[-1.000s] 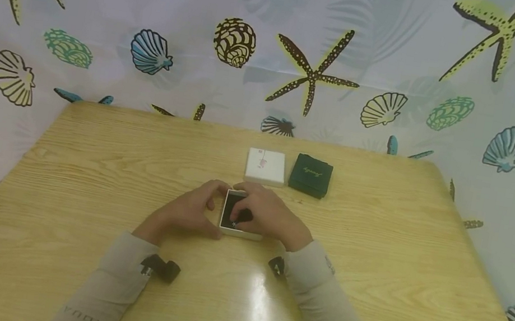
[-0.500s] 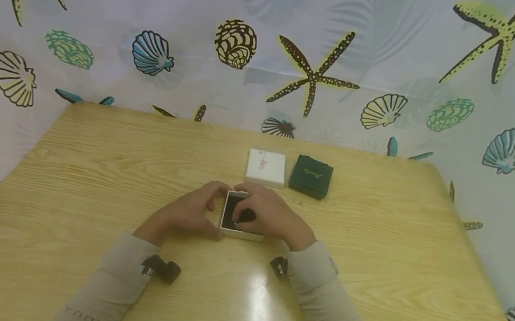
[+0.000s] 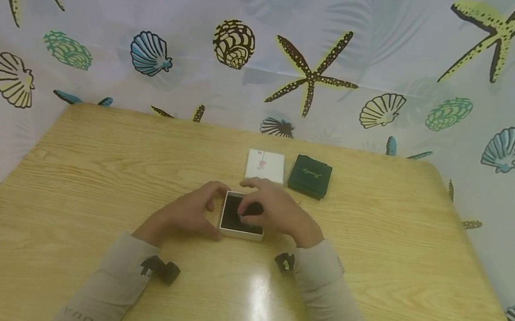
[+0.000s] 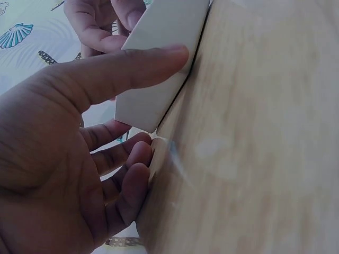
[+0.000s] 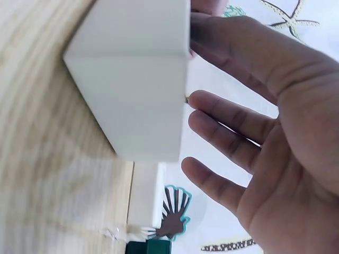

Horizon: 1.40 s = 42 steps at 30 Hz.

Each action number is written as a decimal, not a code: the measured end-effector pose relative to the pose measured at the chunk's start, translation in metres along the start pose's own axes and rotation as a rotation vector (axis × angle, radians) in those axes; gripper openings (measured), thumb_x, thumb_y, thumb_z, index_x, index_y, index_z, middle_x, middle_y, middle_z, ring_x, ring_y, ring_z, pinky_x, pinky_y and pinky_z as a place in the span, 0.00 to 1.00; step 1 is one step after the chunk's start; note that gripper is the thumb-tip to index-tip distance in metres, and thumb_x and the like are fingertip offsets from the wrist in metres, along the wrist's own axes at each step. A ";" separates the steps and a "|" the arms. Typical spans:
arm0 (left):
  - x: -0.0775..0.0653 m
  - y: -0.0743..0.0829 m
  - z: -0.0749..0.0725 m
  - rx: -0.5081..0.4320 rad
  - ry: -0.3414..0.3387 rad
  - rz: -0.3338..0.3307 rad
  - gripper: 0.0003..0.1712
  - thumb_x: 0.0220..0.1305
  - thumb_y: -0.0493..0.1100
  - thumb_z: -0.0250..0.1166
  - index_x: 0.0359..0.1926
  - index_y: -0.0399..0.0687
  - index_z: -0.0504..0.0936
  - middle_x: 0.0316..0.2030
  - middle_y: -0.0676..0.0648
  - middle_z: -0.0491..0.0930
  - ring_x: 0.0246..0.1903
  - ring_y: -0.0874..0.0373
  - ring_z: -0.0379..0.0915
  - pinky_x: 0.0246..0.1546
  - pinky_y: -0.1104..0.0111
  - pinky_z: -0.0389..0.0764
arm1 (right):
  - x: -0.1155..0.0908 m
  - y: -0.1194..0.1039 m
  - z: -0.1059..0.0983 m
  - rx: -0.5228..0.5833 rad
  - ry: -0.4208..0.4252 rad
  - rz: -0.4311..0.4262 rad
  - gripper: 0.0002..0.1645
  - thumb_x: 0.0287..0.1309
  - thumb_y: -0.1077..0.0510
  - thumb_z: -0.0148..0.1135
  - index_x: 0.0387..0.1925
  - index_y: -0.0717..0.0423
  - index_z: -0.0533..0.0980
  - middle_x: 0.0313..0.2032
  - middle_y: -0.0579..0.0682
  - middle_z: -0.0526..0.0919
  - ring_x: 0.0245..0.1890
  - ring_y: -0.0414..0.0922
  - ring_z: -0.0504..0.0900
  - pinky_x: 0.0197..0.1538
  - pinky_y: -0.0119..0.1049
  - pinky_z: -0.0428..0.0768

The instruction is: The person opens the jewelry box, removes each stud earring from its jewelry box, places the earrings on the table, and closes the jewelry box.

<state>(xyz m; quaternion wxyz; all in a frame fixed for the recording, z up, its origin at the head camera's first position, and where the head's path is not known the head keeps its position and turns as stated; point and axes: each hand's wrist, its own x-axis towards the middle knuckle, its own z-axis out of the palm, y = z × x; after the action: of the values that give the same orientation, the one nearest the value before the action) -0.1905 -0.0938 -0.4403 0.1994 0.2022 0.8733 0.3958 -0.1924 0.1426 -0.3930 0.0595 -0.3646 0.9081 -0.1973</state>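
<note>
A small white gift box (image 3: pixel 241 235) with a black insert (image 3: pixel 232 214) sits uncovered mid-table. My left hand (image 3: pixel 191 211) holds its left side, thumb along the front wall and index finger at the back corner; the left wrist view shows that thumb flat on the white wall, the other fingers curled below. Over the insert, my right hand (image 3: pixel 280 210) pinches a tiny silvery piece of jewelry (image 3: pixel 241 217) between thumb and index finger. Its kind is too small to tell. In the right wrist view the other fingers of the right hand (image 5: pixel 286 127) stand loosely spread behind the box wall.
Behind the box lies a white square lid or box (image 3: pixel 265 165) with a pink print. Beside it on the right is a dark green jewelry box (image 3: pixel 310 176) with gold lettering. A shell-and-starfish cloth (image 3: pixel 197 3) hangs behind the wooden table (image 3: pixel 109 158).
My right hand has moved slightly right and back, bringing the small silvery piece away from the insert's front edge toward its middle. The left hand stays on the box.
</note>
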 end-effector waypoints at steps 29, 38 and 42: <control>0.000 -0.003 0.001 -0.026 0.009 0.004 0.56 0.39 0.45 0.84 0.69 0.54 0.64 0.64 0.48 0.71 0.51 0.51 0.68 0.50 0.61 0.73 | -0.047 0.054 -0.040 0.147 -0.114 0.472 0.08 0.62 0.61 0.65 0.41 0.58 0.85 0.42 0.53 0.88 0.41 0.47 0.81 0.48 0.43 0.82; 0.000 -0.002 0.001 -0.027 0.008 0.016 0.55 0.39 0.45 0.84 0.69 0.55 0.64 0.63 0.49 0.72 0.50 0.51 0.68 0.49 0.62 0.73 | -0.043 0.055 -0.036 0.106 -0.154 0.487 0.05 0.58 0.62 0.64 0.36 0.58 0.84 0.32 0.49 0.83 0.33 0.42 0.75 0.41 0.35 0.77; 0.001 -0.001 0.001 -0.029 0.008 0.008 0.55 0.39 0.46 0.84 0.68 0.56 0.64 0.62 0.49 0.72 0.51 0.51 0.68 0.49 0.62 0.73 | -0.041 0.056 -0.031 0.088 -0.150 0.473 0.04 0.54 0.64 0.62 0.29 0.56 0.82 0.25 0.45 0.77 0.27 0.41 0.72 0.34 0.32 0.72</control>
<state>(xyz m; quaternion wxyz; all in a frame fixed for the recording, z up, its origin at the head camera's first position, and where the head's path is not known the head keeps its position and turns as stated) -0.1908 -0.0933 -0.4419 0.1974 0.2010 0.8674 0.4102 -0.2064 0.2173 -0.3883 0.1871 -0.1528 0.9517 -0.1894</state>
